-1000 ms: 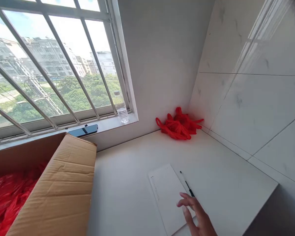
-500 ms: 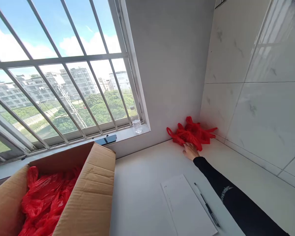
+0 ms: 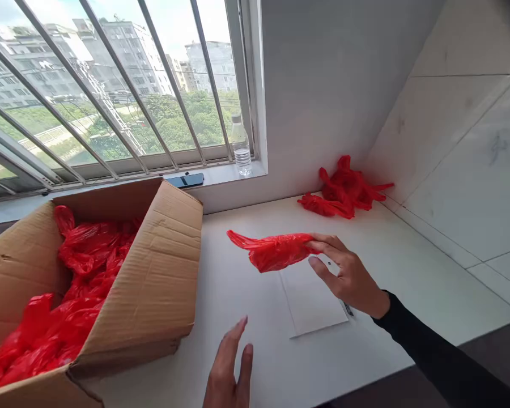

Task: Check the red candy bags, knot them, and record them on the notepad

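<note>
A red plastic bag (image 3: pixel 280 251), bunched up with one thin end pointing left, is pinched by my right hand (image 3: pixel 348 277) at its right end. It hangs above the table and partly in front of a white sheet of paper (image 3: pixel 312 303). At the lower middle, my left hand (image 3: pixel 229 365) is raised over the table with thumb and fingers apart, holding nothing. More red plastic bags (image 3: pixel 348 187) lie in a heap at the back right corner. Left of my hands, an open cardboard box (image 3: pixel 153 266) holds many crumpled red bags (image 3: pixel 80 272).
Under my right wrist a pen (image 3: pixel 348 309) shows in part beside the paper. On the windowsill are a phone (image 3: pixel 189 181) and a clear water bottle (image 3: pixel 242 150). A barred window rises behind, and a tiled wall (image 3: pixel 463 170) bounds the table (image 3: pixel 272 374) on the right.
My right hand has come away from the heap toward the middle, with a red plastic bag in it. My left hand has entered from below. The view has tilted downward.
</note>
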`<act>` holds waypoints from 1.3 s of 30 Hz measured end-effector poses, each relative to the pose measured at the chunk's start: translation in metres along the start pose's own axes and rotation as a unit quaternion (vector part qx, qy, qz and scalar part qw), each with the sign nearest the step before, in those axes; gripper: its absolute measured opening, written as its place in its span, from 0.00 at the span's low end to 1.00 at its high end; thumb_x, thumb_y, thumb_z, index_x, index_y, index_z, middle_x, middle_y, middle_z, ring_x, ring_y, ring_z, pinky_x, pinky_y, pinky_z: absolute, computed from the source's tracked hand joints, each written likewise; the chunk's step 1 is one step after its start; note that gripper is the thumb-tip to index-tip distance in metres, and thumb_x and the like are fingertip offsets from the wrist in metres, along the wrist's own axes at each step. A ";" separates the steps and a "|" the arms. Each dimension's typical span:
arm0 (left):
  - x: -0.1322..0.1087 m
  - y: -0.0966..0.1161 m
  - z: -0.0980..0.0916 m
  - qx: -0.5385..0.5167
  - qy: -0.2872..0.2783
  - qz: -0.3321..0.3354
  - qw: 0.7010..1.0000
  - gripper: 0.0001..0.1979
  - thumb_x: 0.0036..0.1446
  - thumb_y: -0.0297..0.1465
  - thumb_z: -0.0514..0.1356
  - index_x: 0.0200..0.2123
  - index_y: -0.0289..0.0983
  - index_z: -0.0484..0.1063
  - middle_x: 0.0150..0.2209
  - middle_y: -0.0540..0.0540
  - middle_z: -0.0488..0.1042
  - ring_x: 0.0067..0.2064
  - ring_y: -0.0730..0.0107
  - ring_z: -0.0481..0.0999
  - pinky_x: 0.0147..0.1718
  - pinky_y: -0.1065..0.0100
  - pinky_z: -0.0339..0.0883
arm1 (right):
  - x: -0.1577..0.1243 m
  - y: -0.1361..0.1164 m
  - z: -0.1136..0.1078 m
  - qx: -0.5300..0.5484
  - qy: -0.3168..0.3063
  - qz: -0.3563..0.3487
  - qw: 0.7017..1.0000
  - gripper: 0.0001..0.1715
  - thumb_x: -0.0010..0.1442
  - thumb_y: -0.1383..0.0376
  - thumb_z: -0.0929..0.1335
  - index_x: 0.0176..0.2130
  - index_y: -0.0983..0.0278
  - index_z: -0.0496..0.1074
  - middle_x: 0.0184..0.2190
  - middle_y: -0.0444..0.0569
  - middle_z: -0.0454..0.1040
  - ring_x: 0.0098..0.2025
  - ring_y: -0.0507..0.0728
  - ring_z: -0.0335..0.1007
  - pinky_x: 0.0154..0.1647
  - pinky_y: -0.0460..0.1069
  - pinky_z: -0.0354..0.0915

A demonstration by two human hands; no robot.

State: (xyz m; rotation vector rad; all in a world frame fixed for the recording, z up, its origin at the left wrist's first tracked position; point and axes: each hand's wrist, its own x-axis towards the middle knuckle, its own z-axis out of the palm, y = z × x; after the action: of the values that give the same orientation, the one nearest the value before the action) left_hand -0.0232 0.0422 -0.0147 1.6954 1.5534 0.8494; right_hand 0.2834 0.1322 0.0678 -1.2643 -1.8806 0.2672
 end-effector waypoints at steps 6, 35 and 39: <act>0.012 0.013 0.013 -0.148 0.020 -0.064 0.987 0.24 0.66 0.42 0.61 0.62 0.43 0.65 0.63 0.39 0.69 0.63 0.54 0.70 0.61 0.54 0.65 | -0.066 -0.027 0.039 0.118 -0.132 -0.004 0.984 0.21 0.71 0.68 0.63 0.61 0.57 0.68 0.59 0.52 0.72 0.62 0.58 0.67 0.62 0.55 0.70; -0.006 -0.006 -0.001 -0.101 0.048 -0.122 0.986 0.13 0.65 0.42 0.62 0.47 0.41 0.75 0.48 0.44 0.78 0.50 0.59 0.78 0.50 0.59 0.73 | -0.114 -0.034 0.055 0.080 -0.102 0.204 0.970 0.04 0.72 0.60 0.64 0.45 0.57 0.67 0.42 0.45 0.75 0.50 0.58 0.72 0.64 0.62 0.64; -0.009 0.009 0.001 -0.034 -0.017 -0.008 0.999 0.19 0.66 0.35 0.62 0.60 0.49 0.70 0.62 0.45 0.69 0.65 0.59 0.66 0.60 0.58 0.66 | -0.115 -0.042 0.061 0.081 -0.132 0.168 0.974 0.08 0.71 0.64 0.63 0.50 0.55 0.66 0.46 0.44 0.77 0.52 0.57 0.73 0.67 0.64 0.61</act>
State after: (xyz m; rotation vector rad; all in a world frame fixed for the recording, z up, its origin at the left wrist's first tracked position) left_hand -0.0184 0.0326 -0.0076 1.6385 1.4970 0.8500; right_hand 0.2272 0.0311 -0.0062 -1.4862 -1.8081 0.7856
